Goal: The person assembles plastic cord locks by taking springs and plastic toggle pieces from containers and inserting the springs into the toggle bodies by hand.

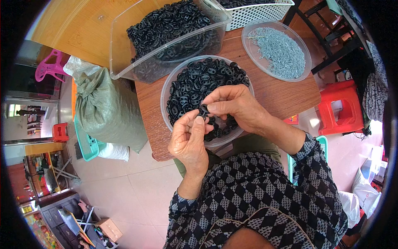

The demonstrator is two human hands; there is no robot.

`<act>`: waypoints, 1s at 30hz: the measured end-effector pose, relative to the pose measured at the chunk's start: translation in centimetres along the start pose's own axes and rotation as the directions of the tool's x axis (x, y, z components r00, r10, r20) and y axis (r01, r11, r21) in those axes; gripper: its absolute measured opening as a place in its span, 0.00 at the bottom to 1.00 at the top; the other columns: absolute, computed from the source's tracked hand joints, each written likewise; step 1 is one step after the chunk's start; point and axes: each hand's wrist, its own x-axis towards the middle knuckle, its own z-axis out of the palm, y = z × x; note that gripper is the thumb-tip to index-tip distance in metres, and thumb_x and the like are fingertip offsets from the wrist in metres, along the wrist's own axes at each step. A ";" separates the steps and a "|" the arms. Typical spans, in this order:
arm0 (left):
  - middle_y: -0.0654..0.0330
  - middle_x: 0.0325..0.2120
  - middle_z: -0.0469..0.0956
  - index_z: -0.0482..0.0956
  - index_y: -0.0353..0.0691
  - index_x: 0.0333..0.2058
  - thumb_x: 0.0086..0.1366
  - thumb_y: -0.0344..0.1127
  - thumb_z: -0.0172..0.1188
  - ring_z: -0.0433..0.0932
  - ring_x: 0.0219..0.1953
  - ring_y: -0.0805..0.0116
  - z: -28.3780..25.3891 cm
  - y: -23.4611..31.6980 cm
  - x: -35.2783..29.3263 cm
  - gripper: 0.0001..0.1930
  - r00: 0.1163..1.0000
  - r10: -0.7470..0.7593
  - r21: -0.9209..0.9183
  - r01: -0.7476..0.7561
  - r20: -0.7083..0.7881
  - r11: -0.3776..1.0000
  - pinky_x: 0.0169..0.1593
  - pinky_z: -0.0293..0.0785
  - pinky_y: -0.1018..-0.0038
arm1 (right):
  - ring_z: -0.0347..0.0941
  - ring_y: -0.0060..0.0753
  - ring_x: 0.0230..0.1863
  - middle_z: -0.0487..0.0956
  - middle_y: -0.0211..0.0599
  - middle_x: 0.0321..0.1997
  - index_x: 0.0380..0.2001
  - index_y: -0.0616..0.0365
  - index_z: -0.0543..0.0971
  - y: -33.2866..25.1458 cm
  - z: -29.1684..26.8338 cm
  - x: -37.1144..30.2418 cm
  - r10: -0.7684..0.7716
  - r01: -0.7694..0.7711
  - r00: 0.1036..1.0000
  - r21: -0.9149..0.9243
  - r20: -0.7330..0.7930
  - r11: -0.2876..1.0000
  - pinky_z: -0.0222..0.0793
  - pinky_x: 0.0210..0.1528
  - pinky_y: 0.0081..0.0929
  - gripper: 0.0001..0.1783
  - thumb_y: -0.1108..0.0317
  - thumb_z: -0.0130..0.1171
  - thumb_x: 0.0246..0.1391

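Over a round clear tub (163, 98) full of small black two-holed plastic pieces (195, 81), my hands meet fingertip to fingertip. A small black plastic piece (204, 108) is pinched between them. My left hand (190, 143) grips its lower side with thumb and fingers. From the upper right, my right hand (236, 106) holds it between thumb and forefinger. Whether it is one piece or two joined together cannot be made out. The fingers hide part of it and some of the pieces below.
The tub sits on a brown wooden table (273, 93). Behind it a clear bin (120, 54) holds more black pieces. A lid-like tray (251, 52) with grey screws (282, 52) lies at the right, near a white basket (257, 15). A green sack (110, 108) stands left; a red stool (340, 108) stands right.
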 end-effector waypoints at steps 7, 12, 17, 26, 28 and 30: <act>0.57 0.30 0.78 0.74 0.27 0.41 0.63 0.23 0.55 0.77 0.28 0.77 0.2 -0.3 -0.3 0.08 0.998 0.056 0.082 -0.055 -0.009 0.995 0.33 0.78 0.81 | 0.70 0.12 0.27 0.78 0.26 0.25 0.31 0.62 0.81 -0.3 0.5 -0.6 -0.117 0.117 0.993 -0.099 0.011 0.988 0.65 0.27 0.12 0.07 0.73 0.62 0.47; 0.56 0.31 0.78 0.74 0.27 0.41 0.63 0.23 0.54 0.77 0.30 0.77 0.2 -0.5 -0.3 0.08 0.996 0.088 0.108 -0.087 -0.005 0.990 0.33 0.79 0.81 | 0.71 0.13 0.30 0.79 0.27 0.27 0.32 0.65 0.81 -0.1 1.0 -0.7 -0.267 0.260 0.964 -0.251 0.004 0.933 0.67 0.30 0.14 0.07 0.75 0.61 0.47; 0.58 0.30 0.77 0.72 0.27 0.43 0.63 0.24 0.54 0.76 0.28 0.77 0.6 -0.7 -0.2 0.10 0.994 0.097 0.014 -0.097 -0.045 0.995 0.33 0.78 0.82 | 0.69 0.14 0.30 0.76 0.27 0.32 0.37 0.62 0.81 0.6 1.0 -0.9 -0.352 0.348 0.934 -0.387 0.064 0.854 0.66 0.29 0.13 0.08 0.75 0.59 0.51; 0.58 0.27 0.77 0.71 0.26 0.46 0.64 0.25 0.55 0.77 0.25 0.75 0.1 -0.8 0.1 0.13 0.999 -0.033 -0.054 0.035 0.028 0.998 0.31 0.75 0.82 | 0.68 0.33 0.30 0.75 0.33 0.24 0.32 0.58 0.80 1.6 1.1 -0.4 -0.649 0.568 0.744 -0.663 0.160 0.488 0.65 0.35 0.28 0.07 0.74 0.60 0.45; 0.59 0.27 0.77 0.71 0.26 0.47 0.64 0.25 0.54 0.77 0.25 0.75 0.0 -0.7 0.1 0.13 0.998 -0.044 -0.032 0.045 0.048 0.998 0.31 0.75 0.82 | 0.69 0.34 0.29 0.75 0.33 0.24 0.30 0.59 0.79 1.8 0.8 -0.3 -0.666 0.604 0.719 -0.652 0.199 0.458 0.65 0.35 0.28 0.07 0.75 0.59 0.45; 0.59 0.27 0.77 0.71 0.26 0.47 0.64 0.25 0.54 0.77 0.25 0.74 0.0 -0.8 0.2 0.13 0.996 -0.055 -0.012 0.056 0.070 0.998 0.31 0.75 0.82 | 0.69 0.32 0.30 0.76 0.32 0.26 0.33 0.60 0.79 1.5 0.5 -0.4 -0.635 0.583 0.744 -0.667 0.207 0.465 0.65 0.35 0.27 0.08 0.76 0.60 0.45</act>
